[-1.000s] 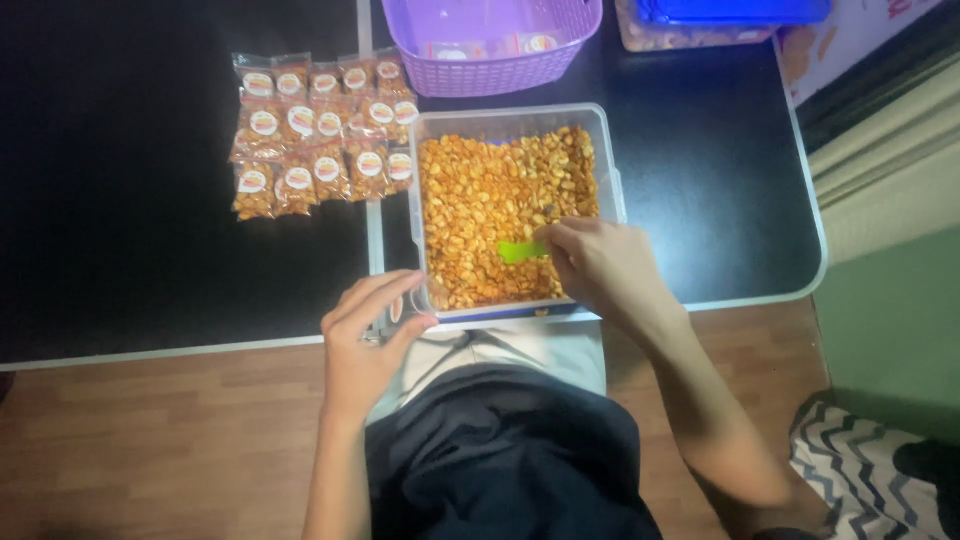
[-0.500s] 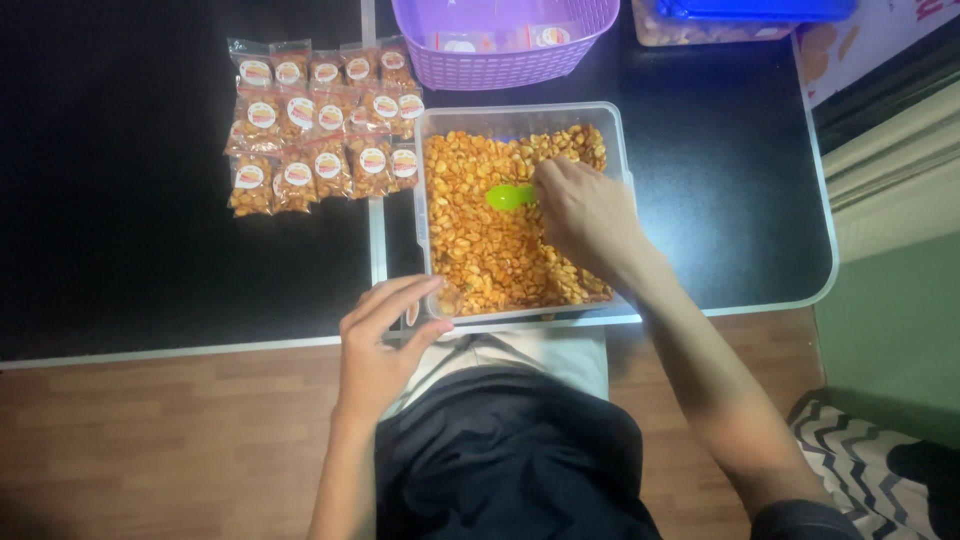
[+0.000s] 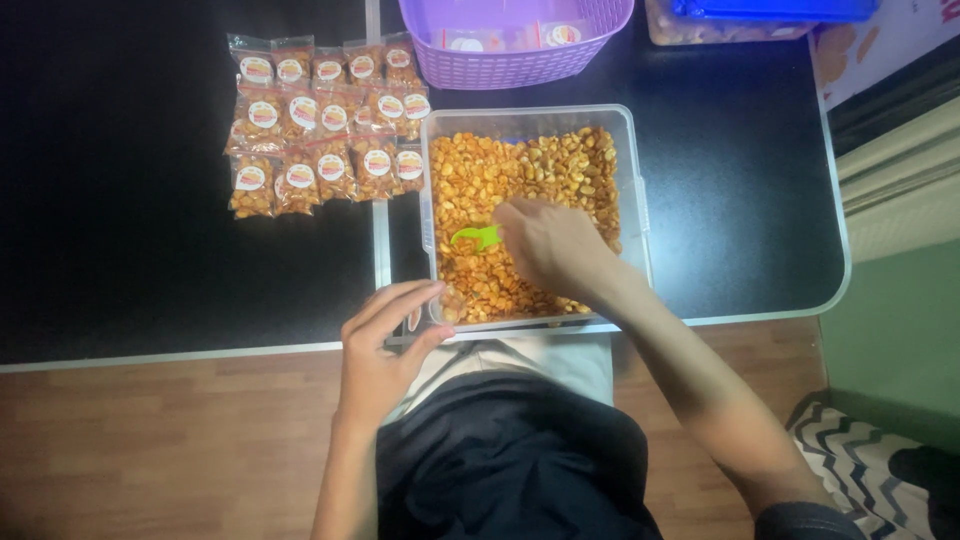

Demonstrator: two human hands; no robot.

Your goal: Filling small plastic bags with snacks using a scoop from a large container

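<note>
scoop (image 3: 476, 236): small, bright green, bowl pointing left, lying low on the snacks, handle hidden in the right hand (image 3: 545, 245) | snacks (image 3: 530, 175): orange-yellow pieces filling the tub | tub (image 3: 636, 200): clear rectangular plastic, open, at tabletop's near edge, left hand (image 3: 385, 345) at its near-left corner

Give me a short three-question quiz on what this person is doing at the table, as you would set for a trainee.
1. True or false: the right hand holds a green scoop over the orange snacks in the clear tub.
2. What is the left hand touching?
A. the purple basket
B. the tub's near left corner
C. the small sealed packets
3. On which side of the tub do the packets lie?

Key
1. True.
2. B.
3. On its left, in rows on the black table.
</note>
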